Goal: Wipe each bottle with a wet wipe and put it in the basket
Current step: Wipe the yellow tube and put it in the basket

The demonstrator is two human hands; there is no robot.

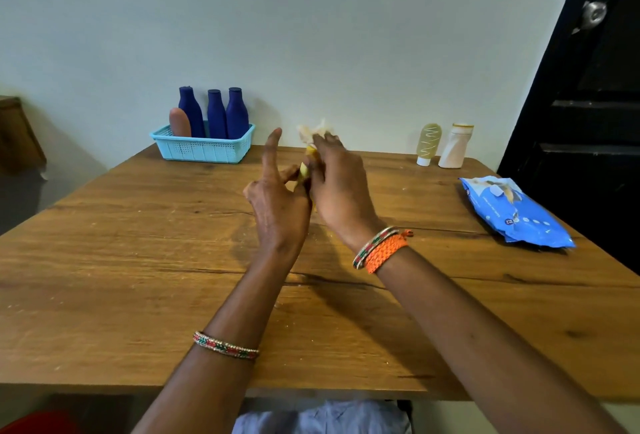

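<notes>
Wiping mid-frame above the table [138, 260], left hand [277, 205] grips a small yellow bottle [304, 170] with forefinger extended while right hand [337, 187] rubs a pinched wet wipe [313, 130] over it; should rotate the bottle to cover every side before the basket [202, 149] upper left.

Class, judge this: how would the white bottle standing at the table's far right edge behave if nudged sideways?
The white bottle already leans, so it would probably tip easily. It looks like plastic, so likely light and unlikely to break. Its rounded body might roll once down.
</notes>
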